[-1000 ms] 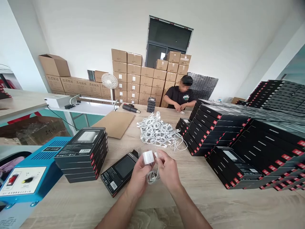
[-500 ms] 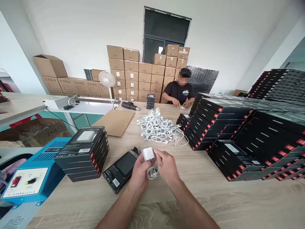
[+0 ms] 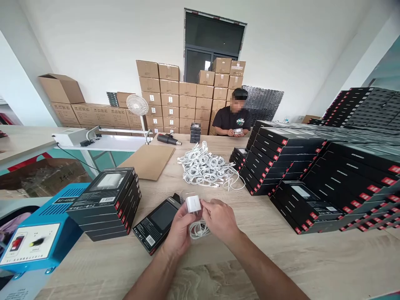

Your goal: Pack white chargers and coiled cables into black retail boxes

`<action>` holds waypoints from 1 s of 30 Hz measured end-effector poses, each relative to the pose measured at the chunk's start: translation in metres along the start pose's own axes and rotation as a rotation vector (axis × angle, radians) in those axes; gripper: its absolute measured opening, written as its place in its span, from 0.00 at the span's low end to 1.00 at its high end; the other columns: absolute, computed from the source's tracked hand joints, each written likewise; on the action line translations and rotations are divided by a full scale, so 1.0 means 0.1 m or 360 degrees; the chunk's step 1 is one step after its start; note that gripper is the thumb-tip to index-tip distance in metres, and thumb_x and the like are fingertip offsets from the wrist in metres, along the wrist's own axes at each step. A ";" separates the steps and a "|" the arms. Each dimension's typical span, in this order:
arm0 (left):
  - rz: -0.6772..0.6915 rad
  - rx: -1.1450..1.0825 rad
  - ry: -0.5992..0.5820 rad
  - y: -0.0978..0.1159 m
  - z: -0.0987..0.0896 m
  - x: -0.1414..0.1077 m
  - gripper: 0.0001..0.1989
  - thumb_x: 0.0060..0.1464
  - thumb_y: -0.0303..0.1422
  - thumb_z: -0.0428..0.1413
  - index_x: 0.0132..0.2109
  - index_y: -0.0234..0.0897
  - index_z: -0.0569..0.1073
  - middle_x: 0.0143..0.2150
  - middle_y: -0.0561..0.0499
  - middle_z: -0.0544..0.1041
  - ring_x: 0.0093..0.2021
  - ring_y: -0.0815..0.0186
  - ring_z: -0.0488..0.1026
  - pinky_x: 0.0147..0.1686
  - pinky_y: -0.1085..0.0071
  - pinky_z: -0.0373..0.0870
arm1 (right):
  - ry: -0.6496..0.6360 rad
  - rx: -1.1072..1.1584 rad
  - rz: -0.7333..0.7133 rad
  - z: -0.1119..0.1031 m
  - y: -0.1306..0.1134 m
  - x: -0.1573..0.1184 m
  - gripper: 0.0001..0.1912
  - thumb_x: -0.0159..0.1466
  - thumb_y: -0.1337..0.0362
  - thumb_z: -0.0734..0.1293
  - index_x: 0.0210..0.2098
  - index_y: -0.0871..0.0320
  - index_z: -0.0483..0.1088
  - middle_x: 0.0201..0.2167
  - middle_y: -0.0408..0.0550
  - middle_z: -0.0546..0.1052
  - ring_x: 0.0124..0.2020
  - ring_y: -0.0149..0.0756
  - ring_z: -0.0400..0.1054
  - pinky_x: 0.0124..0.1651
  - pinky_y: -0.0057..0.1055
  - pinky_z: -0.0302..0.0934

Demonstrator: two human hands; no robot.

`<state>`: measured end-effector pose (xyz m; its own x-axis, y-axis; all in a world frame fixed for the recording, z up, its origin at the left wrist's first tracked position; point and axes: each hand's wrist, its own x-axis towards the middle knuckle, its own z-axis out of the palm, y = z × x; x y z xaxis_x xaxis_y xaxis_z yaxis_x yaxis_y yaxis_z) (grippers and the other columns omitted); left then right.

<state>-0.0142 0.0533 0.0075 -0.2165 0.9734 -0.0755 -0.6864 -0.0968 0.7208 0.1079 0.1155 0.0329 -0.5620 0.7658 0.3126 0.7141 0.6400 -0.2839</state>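
Observation:
My left hand (image 3: 178,231) grips a white cube charger (image 3: 193,204) from below, and a thin clear plastic piece seems to surround it. My right hand (image 3: 220,221) sits close on its right, fingertips pinching at the charger's side, where a small white cable end is mostly hidden. A coiled white cable (image 3: 198,229) hangs under both hands, just above the wooden table (image 3: 281,258). Just left of my left hand, an open black product box (image 3: 156,225) lies flat, with a dark window on its face.
A stack of black boxes (image 3: 104,204) and a blue machine (image 3: 40,237) stand to my left. A tangled pile of white cables (image 3: 204,166) lies ahead. Tall black box stacks (image 3: 287,166) fill the right. Beyond, a co-worker (image 3: 233,118) sits before stacked cartons (image 3: 184,100).
My right hand has drawn closer to the charger, and the view has shifted slightly. The co-worker's hands have risen, now holding a small clear pack at chest height.

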 end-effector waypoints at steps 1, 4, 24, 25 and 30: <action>-0.0006 -0.0017 -0.0009 0.00 0.00 -0.01 0.26 0.37 0.25 0.63 0.49 0.35 0.75 0.37 0.48 0.83 0.30 0.61 0.79 0.30 0.70 0.72 | 0.0002 0.0011 -0.0012 0.00 0.03 -0.02 0.18 0.68 0.67 0.61 0.53 0.49 0.77 0.35 0.49 0.79 0.40 0.40 0.73 0.40 0.31 0.61; -0.0027 -0.0090 -0.0029 0.02 0.00 -0.01 0.25 0.37 0.24 0.64 0.47 0.35 0.76 0.39 0.47 0.83 0.34 0.61 0.80 0.34 0.69 0.73 | 0.0019 0.0121 -0.0073 0.07 0.15 -0.11 0.23 0.67 0.67 0.62 0.59 0.49 0.72 0.35 0.49 0.76 0.42 0.41 0.70 0.47 0.34 0.63; -0.0079 -0.0149 0.0024 -0.09 -0.10 0.05 0.36 0.36 0.21 0.61 0.57 0.42 0.70 0.37 0.52 0.80 0.33 0.63 0.77 0.33 0.69 0.71 | 0.0170 0.0203 -0.0060 0.62 0.18 -0.38 0.29 0.72 0.69 0.52 0.71 0.49 0.50 0.42 0.51 0.77 0.44 0.42 0.70 0.48 0.37 0.64; -0.0083 -0.0154 0.0040 -0.09 -0.11 0.05 0.38 0.36 0.21 0.61 0.58 0.43 0.69 0.37 0.53 0.80 0.33 0.63 0.77 0.33 0.69 0.71 | 0.0152 0.0183 -0.0028 0.65 0.17 -0.37 0.29 0.72 0.69 0.52 0.71 0.49 0.50 0.41 0.51 0.77 0.43 0.42 0.70 0.47 0.37 0.64; -0.0067 -0.0138 0.0094 -0.02 -0.14 0.06 0.40 0.35 0.19 0.59 0.59 0.44 0.69 0.36 0.55 0.80 0.34 0.66 0.76 0.35 0.71 0.71 | 0.0140 0.0448 0.0008 0.69 0.12 -0.28 0.27 0.73 0.68 0.52 0.70 0.49 0.53 0.41 0.51 0.77 0.45 0.41 0.70 0.50 0.37 0.64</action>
<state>-0.0237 0.0568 -0.0043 -0.2248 0.9633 -0.1466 -0.7526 -0.0761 0.6540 0.1042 0.1061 -0.0418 -0.5116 0.7684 0.3845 0.5658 0.6380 -0.5223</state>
